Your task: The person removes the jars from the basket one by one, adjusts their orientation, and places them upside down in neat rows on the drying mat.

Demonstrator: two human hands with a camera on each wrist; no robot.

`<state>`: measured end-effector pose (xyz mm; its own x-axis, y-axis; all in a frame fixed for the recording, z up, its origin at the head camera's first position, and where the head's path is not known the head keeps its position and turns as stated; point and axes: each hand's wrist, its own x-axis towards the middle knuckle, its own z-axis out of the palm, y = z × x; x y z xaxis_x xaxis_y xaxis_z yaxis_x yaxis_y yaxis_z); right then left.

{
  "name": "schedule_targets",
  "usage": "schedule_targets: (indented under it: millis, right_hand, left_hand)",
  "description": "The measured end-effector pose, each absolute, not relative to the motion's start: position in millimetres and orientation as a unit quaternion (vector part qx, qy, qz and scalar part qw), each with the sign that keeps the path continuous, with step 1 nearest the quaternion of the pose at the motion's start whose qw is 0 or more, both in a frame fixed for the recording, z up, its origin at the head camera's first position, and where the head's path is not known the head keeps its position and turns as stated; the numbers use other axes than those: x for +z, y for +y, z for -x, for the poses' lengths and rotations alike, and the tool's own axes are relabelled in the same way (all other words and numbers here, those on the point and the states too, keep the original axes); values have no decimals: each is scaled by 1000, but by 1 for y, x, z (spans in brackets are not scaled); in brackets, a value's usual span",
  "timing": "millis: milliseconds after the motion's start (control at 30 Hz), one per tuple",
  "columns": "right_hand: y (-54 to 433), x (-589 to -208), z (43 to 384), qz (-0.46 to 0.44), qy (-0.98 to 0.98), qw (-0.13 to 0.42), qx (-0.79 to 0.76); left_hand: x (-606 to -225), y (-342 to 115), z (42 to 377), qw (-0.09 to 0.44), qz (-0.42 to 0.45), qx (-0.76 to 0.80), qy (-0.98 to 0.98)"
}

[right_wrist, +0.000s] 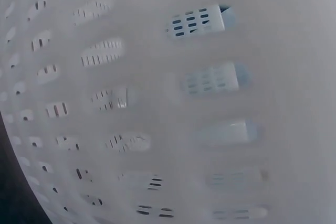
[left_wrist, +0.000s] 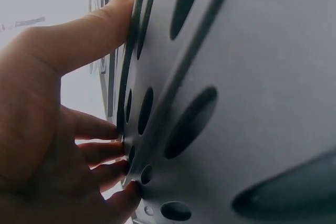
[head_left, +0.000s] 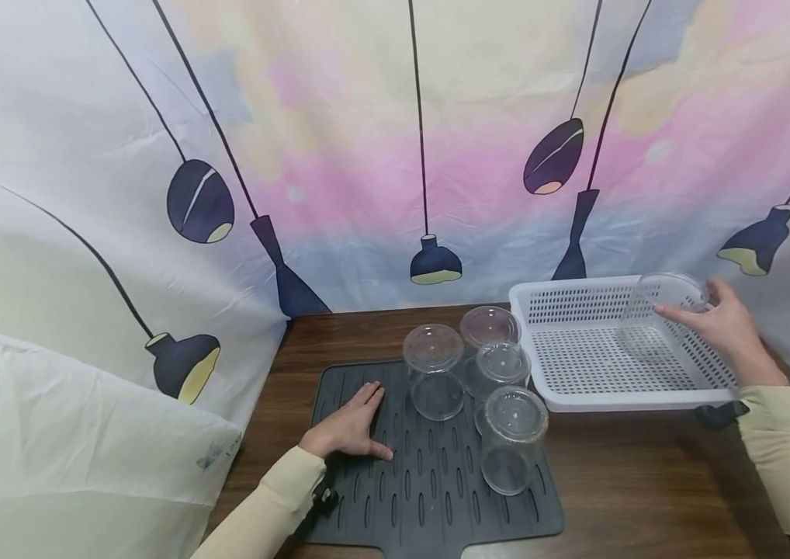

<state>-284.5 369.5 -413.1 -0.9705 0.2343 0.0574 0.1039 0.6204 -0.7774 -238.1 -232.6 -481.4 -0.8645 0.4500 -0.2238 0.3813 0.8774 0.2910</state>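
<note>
My right hand [head_left: 730, 326] grips a clear cup [head_left: 646, 310] between thumb and fingers, inside the right part of a white perforated basket [head_left: 542, 396]. In the right wrist view only the basket's slotted wall [right_wrist: 152, 87] shows, close up; hand and cup are hidden there. With fingers spread, my left hand [head_left: 353, 427] rests on the left part of a dark grey slotted mat [head_left: 423, 512]. Its thumb and fingertips touch the ridged surface in the left wrist view. Several clear cups stand on and beside the mat's right side, including a near one [head_left: 510, 442] and a taller-looking one [head_left: 434, 373].
The brown wooden table [head_left: 618, 481] carries the mat and basket side by side. Behind it hangs a cloth backdrop [head_left: 367, 155] printed with lamps, and a pale cloth [head_left: 88, 442] drapes along the left edge. The cups stand close to the basket's left wall.
</note>
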Motion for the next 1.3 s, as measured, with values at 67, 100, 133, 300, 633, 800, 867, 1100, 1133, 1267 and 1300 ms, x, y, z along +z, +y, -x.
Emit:
schedule_targets:
  millis: [67, 100, 133, 300, 633, 800, 867, 1100, 1133, 1267, 1300]
  right_hand:
    - [370, -414, 286, 96, -897, 74, 425]
    - [371, -414, 286, 97, -897, 73, 426]
    - [371, -414, 286, 97, -897, 72, 426]
    - [373, -417, 287, 103, -899, 65, 421]
    - [373, -422, 291, 125, -900, 56, 413]
    - [373, -422, 292, 132, -903, 55, 406]
    - [373, -422, 291, 134, -903, 55, 405]
    - [375, -424, 288, 142, -905, 53, 398]
    - [375, -424, 288, 142, -905, 54, 397]
    - [376, -424, 288, 135, -906, 64, 395]
    - [375, -424, 288, 133, -906, 66, 395]
  left_hand:
    - [-481, -232, 238, 143, -216, 119, 958]
    - [-481, -232, 238, 143, -216, 119, 958]
    - [-481, -232, 238, 142, -217, 119, 958]
    - [-481, -232, 237, 140, -217, 118, 959]
    - [-480, -233, 237, 141, -220, 120, 958]
    - [-478, -233, 239, 136, -222, 120, 958]
    - [-478, -233, 239, 135, -222, 119, 958]
    - [-479, -233, 239, 139, -222, 116, 958]
    - [-479, -233, 239, 139, -222, 117, 958]
    - [-479, -232, 239, 140, -221, 118, 958]
    - [-479, -232, 239, 142, -220, 119, 958]
